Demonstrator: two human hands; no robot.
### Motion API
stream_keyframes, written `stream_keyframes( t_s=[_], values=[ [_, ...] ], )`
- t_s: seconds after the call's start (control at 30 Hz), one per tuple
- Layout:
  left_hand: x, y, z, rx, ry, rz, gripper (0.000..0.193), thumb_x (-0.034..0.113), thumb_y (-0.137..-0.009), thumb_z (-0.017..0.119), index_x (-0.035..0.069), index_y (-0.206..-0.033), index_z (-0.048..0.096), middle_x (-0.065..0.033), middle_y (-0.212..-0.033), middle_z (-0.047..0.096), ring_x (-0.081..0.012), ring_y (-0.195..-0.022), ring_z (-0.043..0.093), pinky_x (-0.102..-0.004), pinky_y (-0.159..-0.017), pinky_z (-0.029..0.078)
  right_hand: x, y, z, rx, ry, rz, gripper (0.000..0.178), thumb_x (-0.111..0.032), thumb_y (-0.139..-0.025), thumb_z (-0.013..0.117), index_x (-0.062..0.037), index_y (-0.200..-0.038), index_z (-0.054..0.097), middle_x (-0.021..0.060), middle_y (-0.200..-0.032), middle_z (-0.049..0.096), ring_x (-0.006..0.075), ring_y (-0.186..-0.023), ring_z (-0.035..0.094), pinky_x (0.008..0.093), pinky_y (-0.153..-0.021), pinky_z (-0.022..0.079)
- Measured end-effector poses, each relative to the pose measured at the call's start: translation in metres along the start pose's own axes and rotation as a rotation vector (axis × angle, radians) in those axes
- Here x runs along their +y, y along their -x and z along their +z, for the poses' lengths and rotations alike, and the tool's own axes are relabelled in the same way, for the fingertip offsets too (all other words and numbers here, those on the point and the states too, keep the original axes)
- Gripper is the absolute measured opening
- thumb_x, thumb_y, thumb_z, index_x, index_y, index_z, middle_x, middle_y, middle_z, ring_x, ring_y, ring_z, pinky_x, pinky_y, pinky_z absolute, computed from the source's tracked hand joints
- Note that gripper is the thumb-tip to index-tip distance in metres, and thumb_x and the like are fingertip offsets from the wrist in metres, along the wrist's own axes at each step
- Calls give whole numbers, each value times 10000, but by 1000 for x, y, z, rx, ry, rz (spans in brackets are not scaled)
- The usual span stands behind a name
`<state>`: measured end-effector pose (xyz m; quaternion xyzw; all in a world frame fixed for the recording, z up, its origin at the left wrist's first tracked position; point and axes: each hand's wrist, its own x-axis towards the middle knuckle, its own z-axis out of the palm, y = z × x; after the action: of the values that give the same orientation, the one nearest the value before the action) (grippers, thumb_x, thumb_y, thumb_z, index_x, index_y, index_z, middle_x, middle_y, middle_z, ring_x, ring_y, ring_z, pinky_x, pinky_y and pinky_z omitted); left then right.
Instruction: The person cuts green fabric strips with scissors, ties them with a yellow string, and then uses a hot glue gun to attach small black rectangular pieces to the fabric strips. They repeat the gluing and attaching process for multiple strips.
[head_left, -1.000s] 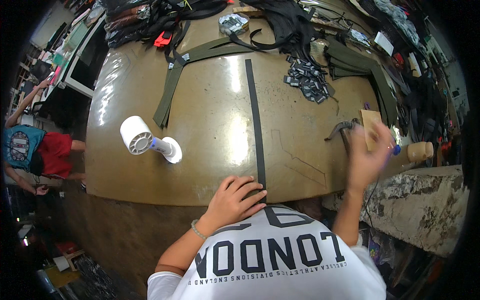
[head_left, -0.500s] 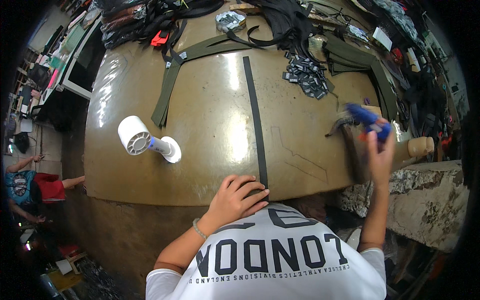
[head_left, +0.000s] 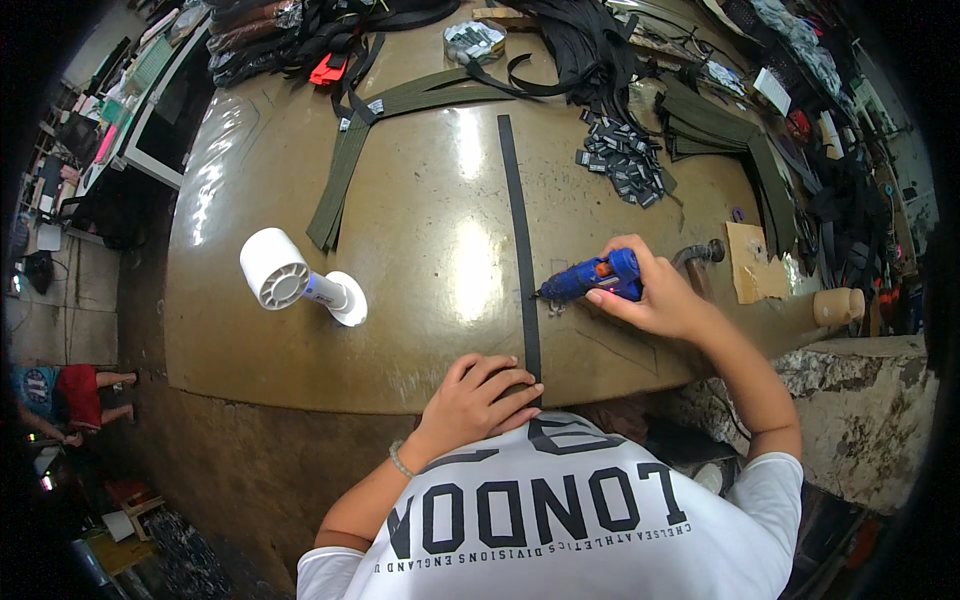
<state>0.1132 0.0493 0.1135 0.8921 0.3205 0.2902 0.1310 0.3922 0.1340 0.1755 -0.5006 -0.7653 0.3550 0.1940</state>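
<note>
A long, narrow black webbing strap [head_left: 516, 200] lies straight across the brown table, running away from me. My left hand [head_left: 474, 396] rests flat over its near end at the table's front edge, fingers stretched out and pressing on it. In my right hand [head_left: 660, 297] is a blue hot glue gun [head_left: 572, 282], gripped by its handle. The gun's nozzle points left and is right at the strap's right edge, around the middle of its length; whether it touches the strap I cannot tell.
A white handheld fan [head_left: 273, 268] stands on the left. Olive straps [head_left: 345, 180] lie behind it, more [head_left: 715, 125] at the far right. A pile of small black labels [head_left: 622, 165], a tub [head_left: 474, 42], a cardboard piece [head_left: 755, 262] and a tape roll [head_left: 838, 305] are around.
My right hand has swung the glue gun left from the table's right side to the strap, uncovering the cardboard piece. My left hand stays on the strap's near end.
</note>
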Motion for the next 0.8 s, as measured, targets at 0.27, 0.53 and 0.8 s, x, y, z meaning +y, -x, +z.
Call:
stream_keyframes(
  t_s=[0.27,0.53,0.8],
  values=[
    [3,-2,-3,-14,23,-17,226,297,-816,730,174,-1004,703,36,-1051,623,-171,-1073,562,-337,-913,424,4,-24,-6,26,58,-52,480,-346,-867,708,-47,-1151,462,199,-791,668,371,-694,667,407,-605,505],
    [4,-4,-6,-54,-4,-23,221,300,-810,738,179,-993,713,44,-1043,641,-181,-1056,571,-361,-903,421,1,3,-6,345,452,-614,378,-156,-915,645,-30,-1233,481,202,-1095,624,370,-893,650,414,-749,528],
    [5,-7,-3,-50,-7,-16,251,279,-741,793,200,-967,719,50,-1017,646,-181,-1019,579,-359,-859,411,102,128,-47,1121,116,765,403,-338,-1021,482,-18,-1266,492,170,-1131,634,276,-1023,625,386,-900,464]
  ],
)
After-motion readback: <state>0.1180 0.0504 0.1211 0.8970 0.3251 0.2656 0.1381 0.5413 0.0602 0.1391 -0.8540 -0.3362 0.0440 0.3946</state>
